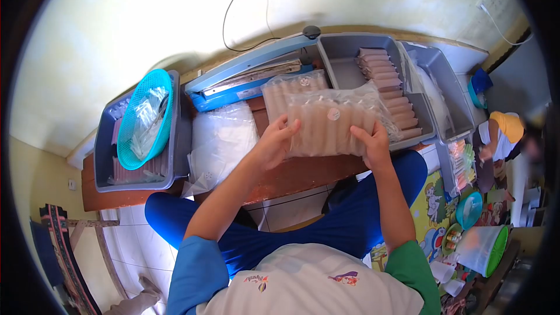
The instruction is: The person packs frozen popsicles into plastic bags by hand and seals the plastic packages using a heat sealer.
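Both my hands hold a clear plastic bag packed with brown tube-shaped sticks, with a small round label on its front. My left hand grips the bag's left end, thumb on top. At the right end my right hand grips it the same way, its fingers partly hidden beneath. Behind lies another filled bag of similar sticks. To the left is a stack of clear plastic bags. A blue bag sealer with a long raised arm stands at the back.
On the right, a grey bin holds rows of brown sticks, beside another grey bin. A turquoise basket rests on a grey tub at left. Another person sits at far right near colourful packets.
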Demonstrator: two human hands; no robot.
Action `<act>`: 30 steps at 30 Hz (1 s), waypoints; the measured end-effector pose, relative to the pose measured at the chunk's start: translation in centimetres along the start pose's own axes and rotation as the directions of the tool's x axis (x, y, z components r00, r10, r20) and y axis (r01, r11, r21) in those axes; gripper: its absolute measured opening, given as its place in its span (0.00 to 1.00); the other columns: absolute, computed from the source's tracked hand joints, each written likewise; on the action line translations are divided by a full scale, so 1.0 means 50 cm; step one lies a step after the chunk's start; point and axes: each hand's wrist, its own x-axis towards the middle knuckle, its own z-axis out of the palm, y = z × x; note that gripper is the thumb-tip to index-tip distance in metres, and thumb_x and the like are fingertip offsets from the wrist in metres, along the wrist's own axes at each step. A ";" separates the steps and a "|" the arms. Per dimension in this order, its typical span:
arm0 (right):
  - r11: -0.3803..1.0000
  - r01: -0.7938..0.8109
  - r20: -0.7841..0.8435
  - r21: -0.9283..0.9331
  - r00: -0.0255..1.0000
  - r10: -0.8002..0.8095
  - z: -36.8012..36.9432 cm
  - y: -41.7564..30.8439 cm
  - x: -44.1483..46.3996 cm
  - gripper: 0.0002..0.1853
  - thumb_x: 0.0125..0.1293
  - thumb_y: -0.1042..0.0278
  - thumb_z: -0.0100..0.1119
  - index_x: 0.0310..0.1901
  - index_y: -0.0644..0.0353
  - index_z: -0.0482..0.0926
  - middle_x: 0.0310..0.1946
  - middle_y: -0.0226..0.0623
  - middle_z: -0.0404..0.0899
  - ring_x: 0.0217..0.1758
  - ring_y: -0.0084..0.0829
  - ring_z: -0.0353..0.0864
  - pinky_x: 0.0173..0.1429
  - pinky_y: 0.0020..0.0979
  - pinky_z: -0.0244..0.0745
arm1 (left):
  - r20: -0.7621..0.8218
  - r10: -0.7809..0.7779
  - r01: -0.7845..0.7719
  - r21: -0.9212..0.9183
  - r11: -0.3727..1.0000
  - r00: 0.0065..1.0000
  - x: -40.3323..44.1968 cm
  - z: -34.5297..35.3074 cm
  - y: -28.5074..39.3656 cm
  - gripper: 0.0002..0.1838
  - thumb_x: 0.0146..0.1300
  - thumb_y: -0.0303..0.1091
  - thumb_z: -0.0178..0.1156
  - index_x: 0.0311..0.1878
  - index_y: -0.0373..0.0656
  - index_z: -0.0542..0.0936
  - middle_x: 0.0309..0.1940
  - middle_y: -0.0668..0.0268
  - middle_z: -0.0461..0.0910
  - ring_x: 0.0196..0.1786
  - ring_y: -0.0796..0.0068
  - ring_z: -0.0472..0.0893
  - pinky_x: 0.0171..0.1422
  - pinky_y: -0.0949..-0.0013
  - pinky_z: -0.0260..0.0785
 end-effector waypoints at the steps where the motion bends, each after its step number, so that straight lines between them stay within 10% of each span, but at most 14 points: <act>1: 1.000 0.005 -0.010 0.001 1.000 -0.005 -0.005 -0.008 0.000 0.21 0.62 0.75 0.66 0.57 0.68 0.75 0.50 0.38 0.81 0.53 0.28 0.81 0.57 0.29 0.75 | 0.008 -0.007 0.007 0.004 1.000 1.000 0.014 0.008 0.003 0.29 0.70 0.34 0.61 0.70 0.36 0.63 0.63 0.60 0.73 0.64 0.68 0.75 0.68 0.63 0.68; 10: 0.982 0.181 -0.234 0.063 0.959 -0.161 -0.095 -0.030 0.057 0.20 0.64 0.74 0.64 0.56 0.66 0.73 0.47 0.39 0.81 0.48 0.26 0.82 0.52 0.28 0.77 | 0.072 0.050 -0.078 0.489 0.869 0.996 0.188 0.084 0.027 0.36 0.58 0.25 0.66 0.72 0.39 0.66 0.57 0.57 0.78 0.58 0.67 0.78 0.64 0.62 0.70; 20: 0.872 -0.020 -0.337 -0.488 0.927 -0.167 -0.208 -0.017 0.065 0.16 0.60 0.69 0.69 0.44 0.66 0.75 0.35 0.40 0.83 0.34 0.26 0.82 0.39 0.29 0.77 | 0.196 -0.070 -0.137 0.860 0.492 0.978 0.395 0.116 0.041 0.29 0.54 0.28 0.70 0.62 0.42 0.79 0.44 0.59 0.84 0.44 0.70 0.82 0.51 0.69 0.76; 23: 0.751 -0.062 -0.306 -0.657 0.932 -0.191 -0.203 -0.022 0.058 0.17 0.57 0.66 0.71 0.41 0.68 0.76 0.33 0.44 0.83 0.33 0.32 0.83 0.40 0.33 0.77 | 0.133 -0.119 -0.100 0.963 0.251 0.984 0.421 0.140 0.038 0.28 0.52 0.30 0.71 0.61 0.46 0.81 0.44 0.57 0.85 0.44 0.63 0.85 0.51 0.62 0.78; 25: 0.697 -0.115 -0.307 -0.708 0.939 -0.158 -0.182 -0.043 0.047 0.18 0.56 0.65 0.72 0.39 0.69 0.77 0.32 0.47 0.84 0.33 0.37 0.84 0.41 0.35 0.77 | 0.420 -0.021 -0.417 0.891 -0.181 0.907 0.444 0.134 0.020 0.26 0.54 0.35 0.69 0.59 0.52 0.83 0.44 0.55 0.86 0.46 0.55 0.85 0.53 0.56 0.77; 30: 0.329 -0.410 -0.439 -0.851 0.898 -0.014 -0.147 -0.095 0.044 0.21 0.54 0.62 0.73 0.41 0.69 0.78 0.37 0.52 0.83 0.40 0.52 0.83 0.47 0.42 0.76 | 0.342 -0.127 -0.361 0.815 -0.453 0.931 0.446 0.160 0.005 0.19 0.59 0.44 0.64 0.54 0.56 0.85 0.43 0.55 0.86 0.48 0.51 0.84 0.53 0.53 0.76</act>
